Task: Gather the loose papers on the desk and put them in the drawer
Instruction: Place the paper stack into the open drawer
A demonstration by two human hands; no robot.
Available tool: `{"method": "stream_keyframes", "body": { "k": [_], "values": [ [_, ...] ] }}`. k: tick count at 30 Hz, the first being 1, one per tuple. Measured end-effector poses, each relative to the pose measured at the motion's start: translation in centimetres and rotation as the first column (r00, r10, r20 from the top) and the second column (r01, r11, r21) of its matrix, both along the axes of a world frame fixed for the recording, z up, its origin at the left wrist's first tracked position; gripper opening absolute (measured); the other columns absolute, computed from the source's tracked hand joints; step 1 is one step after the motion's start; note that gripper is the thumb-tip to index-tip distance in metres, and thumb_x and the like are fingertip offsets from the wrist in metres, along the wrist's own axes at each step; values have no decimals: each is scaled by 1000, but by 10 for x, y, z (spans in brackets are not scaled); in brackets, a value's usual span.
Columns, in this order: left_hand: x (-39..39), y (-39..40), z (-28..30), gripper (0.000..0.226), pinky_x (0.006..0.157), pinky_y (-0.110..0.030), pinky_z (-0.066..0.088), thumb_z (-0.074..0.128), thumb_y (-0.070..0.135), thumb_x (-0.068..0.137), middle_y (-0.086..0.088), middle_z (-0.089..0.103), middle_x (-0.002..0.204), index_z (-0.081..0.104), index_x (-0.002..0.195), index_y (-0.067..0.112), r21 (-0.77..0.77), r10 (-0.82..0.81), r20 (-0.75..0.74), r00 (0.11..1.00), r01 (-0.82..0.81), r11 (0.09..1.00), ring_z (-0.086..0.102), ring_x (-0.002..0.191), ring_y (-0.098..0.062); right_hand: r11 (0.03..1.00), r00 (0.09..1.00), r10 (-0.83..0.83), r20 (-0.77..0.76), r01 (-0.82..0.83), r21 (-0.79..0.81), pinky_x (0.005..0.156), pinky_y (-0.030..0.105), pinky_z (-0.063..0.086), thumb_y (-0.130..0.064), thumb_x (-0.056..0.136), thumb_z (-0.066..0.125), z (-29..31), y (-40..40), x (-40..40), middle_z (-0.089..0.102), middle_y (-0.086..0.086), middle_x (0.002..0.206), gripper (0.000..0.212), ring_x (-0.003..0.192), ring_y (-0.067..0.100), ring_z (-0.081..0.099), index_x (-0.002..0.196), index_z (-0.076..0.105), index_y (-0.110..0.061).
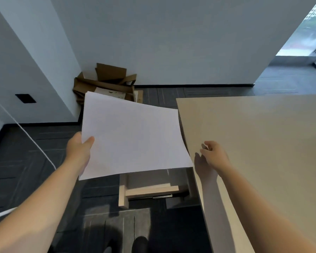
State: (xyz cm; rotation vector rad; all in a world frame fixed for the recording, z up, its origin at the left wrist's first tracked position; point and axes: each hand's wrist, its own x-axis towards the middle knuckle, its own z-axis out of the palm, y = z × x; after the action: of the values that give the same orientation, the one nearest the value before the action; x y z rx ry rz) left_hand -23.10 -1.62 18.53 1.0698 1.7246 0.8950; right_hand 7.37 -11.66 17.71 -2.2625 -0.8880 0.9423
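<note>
- The papers (133,137) are a thin stack of plain white sheets, smooth and matte, rectangular, with the right edge curling down in a soft bow.
- The desk (259,143) has a flat, pale beige top with a dull, even finish and a sharp straight edge.
- The drawer (150,189) is light wood with square-cut sides, pulled out from under the desk, below the papers; a dark metal runner shows along its side.
- The floor (35,161) is dark grey, laid in rectangular tiles.
- Flattened brown cardboard (108,79) leans in the corner against a smooth white wall (171,42).
- A thin white cord (31,139) runs across the floor on my left.
- My left hand (79,148) grips the papers at their left edge, thumb on top and fingers hidden beneath, holding them in the air over the drawer.
- My right hand (212,154) hangs loosely curled, half open, just beside the papers' right edge, over the desk's edge; it holds nothing, and I cannot tell whether it touches the desk.
</note>
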Motion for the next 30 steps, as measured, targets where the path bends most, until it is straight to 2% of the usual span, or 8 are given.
{"method": "stream_keyframes", "body": {
  "k": [3,5,6,8,14,21,25,30],
  "values": [
    [1,5,-7,30,85,-32,37,43,12,92,-17,57,125,51,119,1,2,37,-69,997,-37,999,48,97,-20,993,985,112,129,-108,-36,78,28,36,-8,84,52,-7,8,0,54,16,103,9,104,32,51,90,57,-5],
    [7,4,-13,30,82,-31,36,42,12,92,-13,57,115,51,119,1,-6,34,-97,995,-35,999,47,96,-20,975,962,213,168,-200,-91,89,33,38,-11,86,52,-9,11,-1,50,17,117,26,116,33,46,111,56,-5],
    [11,2,-15,30,80,-31,35,41,11,92,-10,55,109,51,119,1,-18,20,-105,994,-22,1000,47,95,-19,967,953,246,179,-228,-116,100,35,36,-13,88,52,-9,12,-1,44,16,132,40,126,32,39,127,48,-4],
    [22,-1,-23,29,78,-31,35,40,11,93,-5,50,104,51,119,2,-45,-19,-107,994,15,999,47,94,-20,957,937,284,202,-263,-123,109,35,29,-15,89,52,-9,12,1,31,13,147,54,135,29,30,138,35,-4],
    [57,-1,-61,30,79,-32,36,39,10,93,-18,55,119,50,118,-1,-134,-113,-111,987,98,986,47,94,-22,934,876,357,324,-333,-128,116,35,17,-24,91,48,-23,13,9,18,8,156,57,143,25,15,143,27,-15],
    [100,-7,-108,33,83,-31,36,37,13,95,-16,54,127,46,125,2,-227,-226,-48,973,210,951,51,108,-28,902,729,426,536,-386,-192,118,38,6,-36,96,28,-42,8,12,12,5,158,52,146,24,4,146,18,-23],
    [118,-16,-132,33,90,-35,42,35,17,95,-10,54,128,45,125,8,-280,-300,-36,953,278,919,52,113,-30,905,710,419,566,-380,-193,118,39,6,-42,91,20,-47,6,11,13,5,158,57,146,24,5,146,18,-23],
    [137,-20,-141,31,91,-35,40,32,15,96,-14,53,129,43,123,4,-298,-344,-48,938,315,901,50,116,-33,915,725,394,565,-370,-162,117,40,7,-43,86,18,-48,6,10,15,5,157,62,146,24,7,145,21,-24]
  ]
}}
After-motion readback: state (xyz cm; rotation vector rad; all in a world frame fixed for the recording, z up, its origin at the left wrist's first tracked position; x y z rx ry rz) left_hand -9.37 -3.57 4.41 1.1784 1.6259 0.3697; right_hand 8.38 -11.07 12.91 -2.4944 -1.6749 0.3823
